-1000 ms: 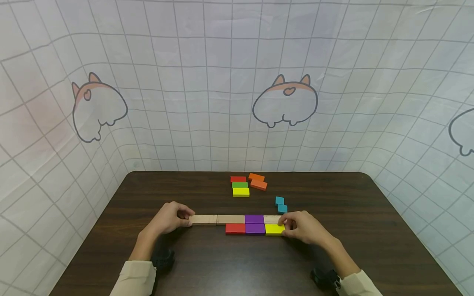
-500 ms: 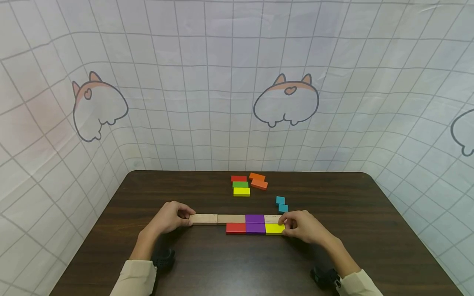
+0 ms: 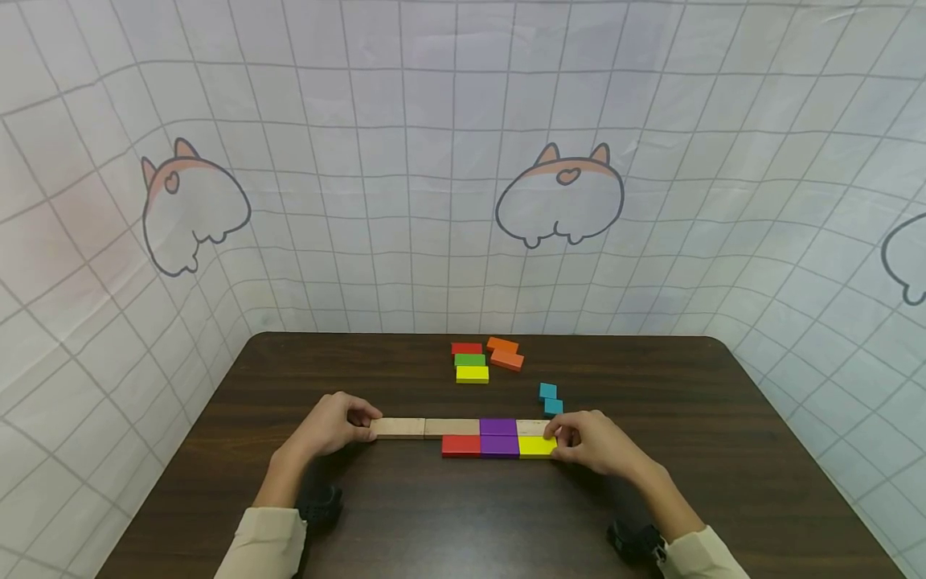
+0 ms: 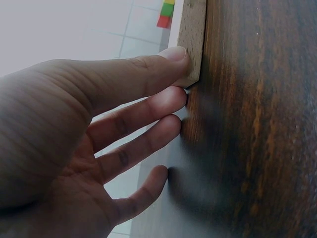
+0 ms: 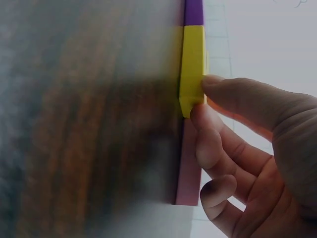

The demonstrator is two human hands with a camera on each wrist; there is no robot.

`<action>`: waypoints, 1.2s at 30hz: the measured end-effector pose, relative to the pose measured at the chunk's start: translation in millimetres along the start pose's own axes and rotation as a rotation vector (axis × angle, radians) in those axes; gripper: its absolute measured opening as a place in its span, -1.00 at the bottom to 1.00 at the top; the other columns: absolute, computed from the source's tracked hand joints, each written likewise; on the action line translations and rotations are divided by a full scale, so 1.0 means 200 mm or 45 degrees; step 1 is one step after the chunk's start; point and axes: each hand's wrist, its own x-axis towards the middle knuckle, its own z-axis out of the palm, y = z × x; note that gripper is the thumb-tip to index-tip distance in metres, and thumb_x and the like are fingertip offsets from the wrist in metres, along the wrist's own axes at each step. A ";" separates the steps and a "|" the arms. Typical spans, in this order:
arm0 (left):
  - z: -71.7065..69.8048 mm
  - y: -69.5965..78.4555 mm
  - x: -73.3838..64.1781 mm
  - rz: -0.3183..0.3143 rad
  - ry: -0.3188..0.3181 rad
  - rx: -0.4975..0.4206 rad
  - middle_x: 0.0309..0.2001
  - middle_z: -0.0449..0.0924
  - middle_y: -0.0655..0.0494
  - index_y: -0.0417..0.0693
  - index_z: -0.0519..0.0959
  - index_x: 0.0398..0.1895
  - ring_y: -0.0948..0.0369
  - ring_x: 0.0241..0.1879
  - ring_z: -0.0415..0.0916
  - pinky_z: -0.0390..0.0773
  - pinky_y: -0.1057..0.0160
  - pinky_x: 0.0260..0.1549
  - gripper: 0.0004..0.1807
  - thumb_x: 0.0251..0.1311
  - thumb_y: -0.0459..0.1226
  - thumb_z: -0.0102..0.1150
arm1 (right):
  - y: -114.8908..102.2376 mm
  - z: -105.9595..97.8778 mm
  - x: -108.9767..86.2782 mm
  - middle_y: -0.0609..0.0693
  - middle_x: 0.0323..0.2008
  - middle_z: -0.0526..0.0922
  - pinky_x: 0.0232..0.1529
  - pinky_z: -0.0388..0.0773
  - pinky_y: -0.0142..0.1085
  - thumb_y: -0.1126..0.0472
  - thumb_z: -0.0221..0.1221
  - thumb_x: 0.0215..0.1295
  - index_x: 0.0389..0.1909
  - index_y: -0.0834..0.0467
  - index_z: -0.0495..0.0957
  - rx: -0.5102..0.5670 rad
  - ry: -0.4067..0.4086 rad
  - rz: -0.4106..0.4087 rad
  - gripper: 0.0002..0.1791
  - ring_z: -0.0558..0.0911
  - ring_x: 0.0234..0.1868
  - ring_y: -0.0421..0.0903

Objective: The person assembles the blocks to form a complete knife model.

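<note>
A row of flat blocks crosses the table. My left hand (image 3: pixel 334 422) pinches the left end of a plain wooden block (image 3: pixel 399 429), its thumb on the near side in the left wrist view. A second wooden block (image 3: pixel 452 429), a purple block (image 3: pixel 497 427) and a pale wooden block (image 3: pixel 530 428) continue that row. In front lie a red block (image 3: pixel 460 446), another purple block (image 3: pixel 499 446) and a yellow block (image 3: pixel 535 447). My right hand (image 3: pixel 595 442) pinches the yellow block's right end. Past it, a pinkish block (image 5: pixel 189 168) shows in the right wrist view.
Behind the row lie a red block (image 3: pixel 466 348), a green block (image 3: pixel 469 359) and a yellow block (image 3: pixel 472 375) side by side. Two orange blocks (image 3: pixel 506 359) and two blue blocks (image 3: pixel 553 407) are to their right. A white gridded cloth (image 3: pixel 434 241) surrounds the table's back and sides.
</note>
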 end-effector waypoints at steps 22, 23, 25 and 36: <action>-0.01 0.00 0.00 -0.042 -0.004 0.010 -0.33 0.68 0.20 0.01 0.78 -0.14 0.26 -0.32 0.55 0.58 0.24 -0.30 -0.78 0.11 -0.30 0.51 | 0.10 -0.19 0.47 0.00 -0.25 0.68 -0.32 0.52 -0.29 0.22 0.37 0.31 0.19 0.23 0.58 0.115 0.114 0.048 -0.55 0.54 -0.39 -0.14; -0.01 0.00 0.00 -0.042 -0.005 0.009 -0.33 0.68 0.19 0.01 0.78 -0.14 0.26 -0.32 0.54 0.58 0.24 -0.30 -0.78 0.11 -0.30 0.51 | 0.11 -0.19 0.50 0.01 -0.23 0.68 -0.30 0.54 -0.27 0.21 0.37 0.32 0.21 0.22 0.57 0.110 0.101 0.069 -0.54 0.56 -0.37 -0.13; -0.01 0.00 0.00 -0.041 -0.005 0.007 -0.33 0.68 0.20 0.01 0.78 -0.14 0.26 -0.32 0.54 0.57 0.24 -0.30 -0.77 0.11 -0.30 0.51 | 0.12 -0.18 0.54 0.04 -0.17 0.68 -0.26 0.57 -0.25 0.19 0.37 0.32 0.23 0.18 0.56 0.100 0.077 0.118 -0.52 0.58 -0.35 -0.12; 0.00 -0.01 0.00 -0.020 -0.011 -0.022 -0.35 0.68 0.20 0.01 0.79 -0.15 0.25 -0.35 0.55 0.56 0.25 -0.34 -0.77 0.09 -0.30 0.52 | 0.18 -0.15 0.68 0.12 -0.05 0.66 -0.03 0.59 -0.08 0.17 0.39 0.31 0.27 0.14 0.55 0.043 0.021 0.206 -0.48 0.61 -0.17 -0.01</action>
